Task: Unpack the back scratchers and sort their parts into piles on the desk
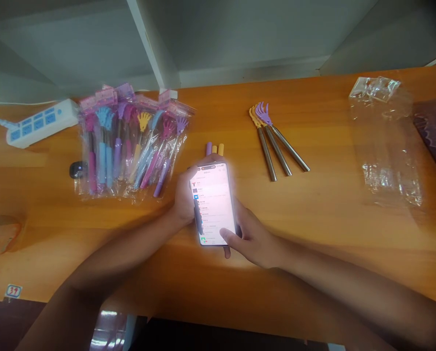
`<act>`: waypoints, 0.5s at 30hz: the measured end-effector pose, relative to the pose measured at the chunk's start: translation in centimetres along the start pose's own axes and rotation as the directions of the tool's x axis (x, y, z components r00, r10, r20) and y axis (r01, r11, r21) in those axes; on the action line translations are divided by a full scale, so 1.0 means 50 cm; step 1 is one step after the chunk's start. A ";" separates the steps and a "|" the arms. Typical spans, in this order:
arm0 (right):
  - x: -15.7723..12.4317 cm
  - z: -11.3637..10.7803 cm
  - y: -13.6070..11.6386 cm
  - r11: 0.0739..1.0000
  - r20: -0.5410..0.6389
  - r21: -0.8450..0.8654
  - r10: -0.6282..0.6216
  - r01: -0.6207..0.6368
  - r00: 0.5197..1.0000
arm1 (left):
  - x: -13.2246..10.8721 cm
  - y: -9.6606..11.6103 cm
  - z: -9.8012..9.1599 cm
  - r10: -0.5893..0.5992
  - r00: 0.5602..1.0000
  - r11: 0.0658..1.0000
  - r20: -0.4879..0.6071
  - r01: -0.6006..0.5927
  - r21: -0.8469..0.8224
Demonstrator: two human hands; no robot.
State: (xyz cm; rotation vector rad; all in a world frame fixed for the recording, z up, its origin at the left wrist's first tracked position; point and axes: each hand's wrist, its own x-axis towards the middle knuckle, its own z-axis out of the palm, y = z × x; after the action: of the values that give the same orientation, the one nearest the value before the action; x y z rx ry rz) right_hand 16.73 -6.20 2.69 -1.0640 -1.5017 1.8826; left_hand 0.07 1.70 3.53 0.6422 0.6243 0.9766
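While the screen glows bright over the middle of the bench (324,219), both hands are on the phone (214,204)! It's tipped up toward the person, a list of rows with little icons on show, the text too small to read from here. The left hand (186,195) curls around the left edge and up by the top corner, fingers closed on it. Over on the other side, the right hand (256,239) lays its thumb at the lower part of the screen, remaining fingers folded in behind the right edge, mostly hidden.

Just beyond the phone, three handle ends peek out: a purple one (208,148) and two yellow ones (221,149). Off to the right, three metal rods (278,151) fan out, topped by yellow and purple claw heads (264,113). Further right lies a clear plastic bag (386,146), flat on the wood. And on the left, look at that: a bunch of bagged back scratchers (130,146) in pink, blue, purple and yellow, right beside a white power strip (42,123)!
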 end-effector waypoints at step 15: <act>0.001 0.000 0.012 0.998 0.001 0.026 -0.050 0.050 0.999 | -0.001 -0.006 -0.009 0.012 1.000 1.000 -0.023 -0.013 -0.017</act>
State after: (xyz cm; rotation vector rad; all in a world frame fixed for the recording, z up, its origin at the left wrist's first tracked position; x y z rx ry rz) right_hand 16.74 -6.30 2.09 -1.0046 -1.4866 1.8642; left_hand -0.11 1.63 3.03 0.6213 0.6318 1.0011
